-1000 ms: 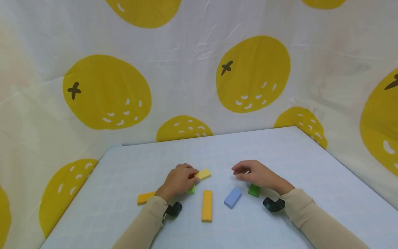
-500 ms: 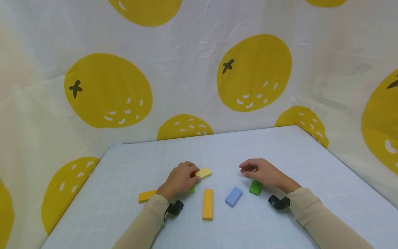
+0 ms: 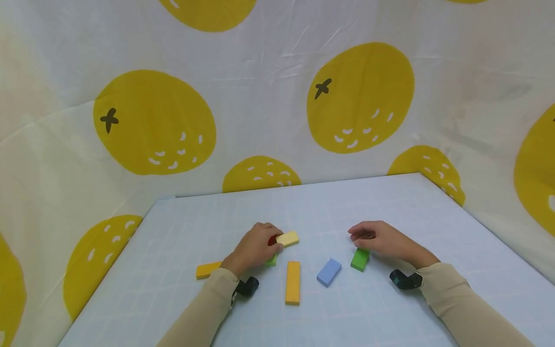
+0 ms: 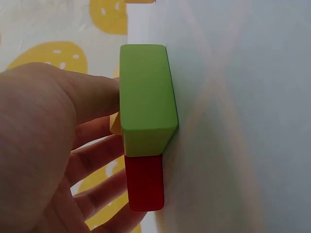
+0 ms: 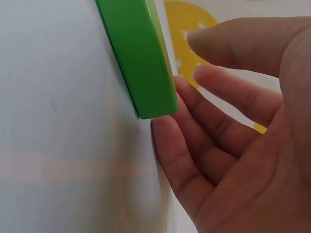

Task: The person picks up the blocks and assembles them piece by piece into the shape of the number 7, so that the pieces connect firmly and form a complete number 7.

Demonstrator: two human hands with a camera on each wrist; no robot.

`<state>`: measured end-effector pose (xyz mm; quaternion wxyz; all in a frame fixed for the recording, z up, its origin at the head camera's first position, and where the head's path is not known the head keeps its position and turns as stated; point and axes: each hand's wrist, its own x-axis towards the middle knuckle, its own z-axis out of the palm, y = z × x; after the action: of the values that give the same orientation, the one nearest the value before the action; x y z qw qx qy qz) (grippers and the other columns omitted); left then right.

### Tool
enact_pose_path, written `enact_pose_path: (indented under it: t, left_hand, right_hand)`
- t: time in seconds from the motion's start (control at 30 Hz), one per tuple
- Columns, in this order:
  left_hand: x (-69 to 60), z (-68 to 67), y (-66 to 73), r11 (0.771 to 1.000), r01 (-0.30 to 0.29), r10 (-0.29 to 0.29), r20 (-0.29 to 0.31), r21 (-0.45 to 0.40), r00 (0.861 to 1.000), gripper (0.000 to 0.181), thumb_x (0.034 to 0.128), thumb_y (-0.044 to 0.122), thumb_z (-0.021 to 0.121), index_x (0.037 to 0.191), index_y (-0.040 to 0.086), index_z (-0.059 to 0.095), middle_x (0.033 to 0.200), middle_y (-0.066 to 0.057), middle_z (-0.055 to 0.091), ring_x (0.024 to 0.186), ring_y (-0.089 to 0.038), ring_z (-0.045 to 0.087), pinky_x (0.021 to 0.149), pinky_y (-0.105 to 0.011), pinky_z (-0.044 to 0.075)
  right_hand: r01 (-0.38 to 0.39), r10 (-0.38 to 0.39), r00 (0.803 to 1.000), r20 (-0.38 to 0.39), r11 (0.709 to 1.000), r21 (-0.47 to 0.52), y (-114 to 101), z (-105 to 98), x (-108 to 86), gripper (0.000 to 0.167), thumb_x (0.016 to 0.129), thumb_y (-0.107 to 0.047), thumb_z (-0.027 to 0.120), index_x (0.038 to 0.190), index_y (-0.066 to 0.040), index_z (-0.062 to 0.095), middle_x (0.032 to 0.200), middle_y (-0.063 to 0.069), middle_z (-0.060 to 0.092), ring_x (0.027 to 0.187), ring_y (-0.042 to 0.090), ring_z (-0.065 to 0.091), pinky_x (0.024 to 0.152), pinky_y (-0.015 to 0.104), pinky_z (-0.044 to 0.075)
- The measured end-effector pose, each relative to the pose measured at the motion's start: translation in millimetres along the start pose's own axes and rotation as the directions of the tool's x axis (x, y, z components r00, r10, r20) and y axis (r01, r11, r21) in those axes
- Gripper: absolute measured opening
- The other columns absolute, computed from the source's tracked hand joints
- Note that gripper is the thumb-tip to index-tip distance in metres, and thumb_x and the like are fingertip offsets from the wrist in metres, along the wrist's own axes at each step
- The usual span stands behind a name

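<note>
My left hand [image 3: 257, 245] pinches one end of a pale yellow block [image 3: 288, 238] between thumb and fingers. Beneath that hand are a light green block [image 4: 146, 87] and a red block [image 4: 145, 183], end to end in the left wrist view; a sliver of yellow shows above them. Whether the pale yellow block rests on them I cannot tell. My right hand [image 3: 386, 239] hovers loosely curled over the table, holding nothing. A dark green block [image 5: 138, 60] lies just by its fingers, partly covered in the head view.
An orange-yellow block [image 3: 292, 283] lies lengthwise between the arms, with a blue block [image 3: 329, 273] to its right. Another orange-yellow block [image 3: 208, 270] is partly hidden behind the left wrist. A fruit-patterned curtain [image 3: 260, 111] hangs behind the table [image 3: 329, 318].
My right hand has drifted to the right, uncovering more of the dark green block. The left hand keeps its pinch on the pale yellow block. The whole head view has shifted slightly.
</note>
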<state>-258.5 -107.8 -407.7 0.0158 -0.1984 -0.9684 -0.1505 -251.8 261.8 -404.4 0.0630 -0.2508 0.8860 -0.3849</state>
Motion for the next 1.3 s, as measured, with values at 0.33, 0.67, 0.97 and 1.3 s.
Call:
enact_pose_path:
  t: [0.33, 0.67, 0.97, 1.3]
  left_hand:
    - [1.1, -2.0, 0.4, 0.999, 0.022, -0.022, -0.035, 0.023, 0.999, 0.037, 0.0921, 0.037, 0.073, 0.125, 0.021, 0.070, 0.118, 0.003, 0.065, 0.102, -0.017, 0.054, 0.091, -0.036, 0.052]
    - [1.5, -3.9, 0.9, 1.000, -0.009, 0.010, -0.061, 0.023, 0.998, 0.033, 0.0916, 0.030, 0.075, 0.123, 0.019, 0.070, 0.118, 0.003, 0.066, 0.105, -0.016, 0.055, 0.096, -0.037, 0.050]
    - [2.4, -3.7, 0.2, 0.999, -0.036, 0.034, -0.088, -0.024, 0.996, 0.027, 0.0917, 0.024, 0.075, 0.118, 0.020, 0.071, 0.115, 0.005, 0.067, 0.103, -0.014, 0.057, 0.097, -0.035, 0.050]
    - [-1.0, -1.6, 3.2, 0.999, -0.027, 0.024, -0.069, -0.043, 0.997, 0.027, 0.0913, 0.023, 0.074, 0.118, 0.018, 0.074, 0.102, 0.007, 0.064, 0.092, -0.011, 0.052, 0.088, -0.029, 0.052]
  right_hand:
    - [-0.015, 0.015, 1.000, 0.021, 1.000, 0.024, 3, -1, 1.6, 0.038, 0.097, -0.023, 0.068, 0.127, -0.001, 0.064, 0.116, 0.005, 0.069, 0.106, 0.019, 0.062, 0.088, 0.022, 0.049]
    - [-0.023, 0.023, 1.000, 0.009, 1.000, 0.018, 6, 2, 1.5, 0.036, 0.097, -0.023, 0.068, 0.127, -0.002, 0.065, 0.116, 0.003, 0.069, 0.104, 0.018, 0.062, 0.088, 0.023, 0.050]
    - [-0.043, 0.043, 0.999, 0.003, 0.999, 0.009, 9, 1, 0.9, 0.036, 0.097, -0.026, 0.068, 0.127, -0.006, 0.065, 0.120, 0.001, 0.068, 0.107, 0.019, 0.061, 0.089, 0.023, 0.049]
    - [-0.054, 0.055, 0.998, -0.012, 0.998, 0.031, 7, 4, -8.2, 0.036, 0.097, -0.027, 0.068, 0.127, -0.007, 0.066, 0.117, -0.001, 0.069, 0.105, 0.018, 0.062, 0.089, 0.023, 0.049]
